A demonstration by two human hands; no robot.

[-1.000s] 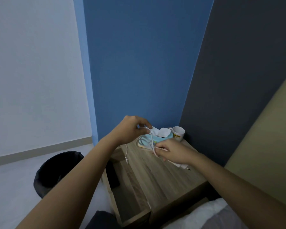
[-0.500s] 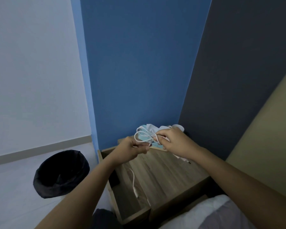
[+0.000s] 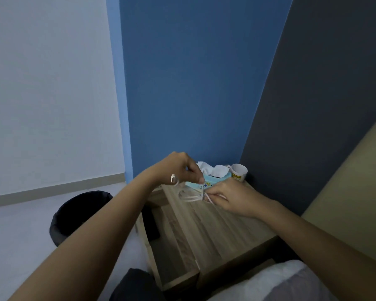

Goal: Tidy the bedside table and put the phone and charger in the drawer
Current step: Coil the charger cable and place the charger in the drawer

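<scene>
The white cable (image 3: 191,197) is gathered into loose loops that lie roughly crosswise over the table (image 3: 221,231), near its far edge, held clear of the wood. The left hand (image 3: 180,168) hangs above them, fingertips pressed together on a strand that runs down to the loops, with a short curl of cable showing at the wrist. The right hand (image 3: 230,197) pinches the bundle at its right end between thumb and fingers. The drawer (image 3: 174,253) stands pulled out at the table's left side, a plain box of pale wood-grain board; what it holds cannot be made out. At the far edge sit a light blue tissue pack (image 3: 213,180) with crumpled white tissue sticking up, and at the far right corner a white cup (image 3: 239,171), upright. A round black bin (image 3: 74,216) stands on the floor to the left.
</scene>
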